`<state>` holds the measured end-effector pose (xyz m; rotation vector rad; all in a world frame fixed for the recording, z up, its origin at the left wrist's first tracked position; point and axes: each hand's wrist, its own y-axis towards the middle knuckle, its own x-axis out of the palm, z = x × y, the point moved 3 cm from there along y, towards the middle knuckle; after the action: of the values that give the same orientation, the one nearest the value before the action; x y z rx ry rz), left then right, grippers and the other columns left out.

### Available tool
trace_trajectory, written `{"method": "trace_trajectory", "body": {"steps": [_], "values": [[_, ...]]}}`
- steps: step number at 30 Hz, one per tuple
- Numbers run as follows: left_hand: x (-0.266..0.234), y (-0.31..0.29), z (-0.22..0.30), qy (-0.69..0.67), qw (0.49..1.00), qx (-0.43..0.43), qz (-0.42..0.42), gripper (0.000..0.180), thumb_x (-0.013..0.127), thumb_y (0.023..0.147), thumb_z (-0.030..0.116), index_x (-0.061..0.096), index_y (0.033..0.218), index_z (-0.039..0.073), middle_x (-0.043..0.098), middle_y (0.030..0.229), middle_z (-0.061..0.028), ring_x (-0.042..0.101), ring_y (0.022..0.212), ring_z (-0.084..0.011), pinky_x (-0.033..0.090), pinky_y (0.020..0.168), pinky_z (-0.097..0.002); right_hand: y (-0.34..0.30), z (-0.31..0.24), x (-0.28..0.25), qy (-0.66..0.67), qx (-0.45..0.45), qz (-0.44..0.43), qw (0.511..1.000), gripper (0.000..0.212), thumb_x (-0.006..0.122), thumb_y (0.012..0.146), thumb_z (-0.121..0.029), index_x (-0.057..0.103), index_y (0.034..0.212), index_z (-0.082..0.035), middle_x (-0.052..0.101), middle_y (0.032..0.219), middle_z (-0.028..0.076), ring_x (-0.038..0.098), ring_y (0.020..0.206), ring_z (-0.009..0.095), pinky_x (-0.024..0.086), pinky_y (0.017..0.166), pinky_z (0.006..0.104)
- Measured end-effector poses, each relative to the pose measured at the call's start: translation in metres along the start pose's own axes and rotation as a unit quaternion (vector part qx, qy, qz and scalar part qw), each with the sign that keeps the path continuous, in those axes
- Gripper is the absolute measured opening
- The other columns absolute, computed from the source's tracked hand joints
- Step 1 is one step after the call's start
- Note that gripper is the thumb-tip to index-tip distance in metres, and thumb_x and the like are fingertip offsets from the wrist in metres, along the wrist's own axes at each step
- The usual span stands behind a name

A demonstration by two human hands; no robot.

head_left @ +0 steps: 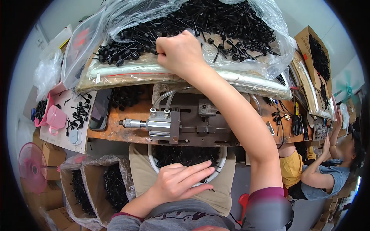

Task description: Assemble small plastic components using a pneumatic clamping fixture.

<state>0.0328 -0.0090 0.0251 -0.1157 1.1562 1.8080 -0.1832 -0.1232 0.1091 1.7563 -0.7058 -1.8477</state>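
My right hand (180, 53) reaches across the bench into a heap of black plastic parts with thin stems (227, 19) in a plastic-lined box (127, 79). Its fingers are curled closed at the heap's near side; whatever they hold is hidden. My left hand (179, 180) lies with its fingers stretched out over the near side of a white round tub (154, 166), which holds more black parts and rests in my lap. A thin dark stem shows beside its fingertips. Between my hands, a metal fixture with a pneumatic cylinder (160, 127) sits on the bench, partly covered by my right forearm.
A phone (100, 111), a pink cup (56, 117) and loose black parts stand at the left. Lined boxes of black parts (92, 184) and a pink fan (34, 168) are below. Pliers (296, 120) lie at the bench's right; beyond sits another person (325, 173).
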Motion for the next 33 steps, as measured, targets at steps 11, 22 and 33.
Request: {"method": "trace_trajectory", "body": {"steps": [11,22,33], "values": [[-0.033,-0.006,-0.037,-0.463,0.823,-0.32,0.074,0.022,0.055,0.093,0.004,0.063,0.11,-0.009,0.063,0.096,-0.0144,0.067,0.077,-0.0169,0.059,0.067,-0.0257,-0.155,-0.069,-0.096,0.474,0.149,-0.161,0.853,0.008,0.076,0.071,-0.001,0.069,0.076,0.0,0.071,0.077,0.008,0.07,0.07,0.017,0.054,0.063,0.0257],[-0.025,0.003,-0.016,-0.24,0.955,-0.161,0.073,0.036,0.08,0.063,-0.007,0.071,0.097,0.0,0.056,0.118,-0.0175,0.068,0.085,-0.0192,0.06,0.07,-0.0269,-0.212,-0.065,-0.088,0.652,0.468,0.015,0.596,0.027,0.065,0.087,-0.001,0.06,0.114,0.002,0.056,0.077,-0.001,0.047,0.057,0.002,0.035,0.048,0.0172],[-0.007,0.001,-0.009,-0.07,0.997,-0.018,0.005,0.029,0.077,0.062,0.005,0.071,0.089,-0.003,0.067,0.111,-0.0164,0.069,0.08,-0.0236,0.057,0.066,-0.0289,-0.223,-0.068,-0.071,0.682,0.469,0.033,0.56,0.019,0.054,0.097,-0.014,0.059,0.096,0.005,0.066,0.078,0.014,0.063,0.058,0.015,0.05,0.052,0.0238]]}}
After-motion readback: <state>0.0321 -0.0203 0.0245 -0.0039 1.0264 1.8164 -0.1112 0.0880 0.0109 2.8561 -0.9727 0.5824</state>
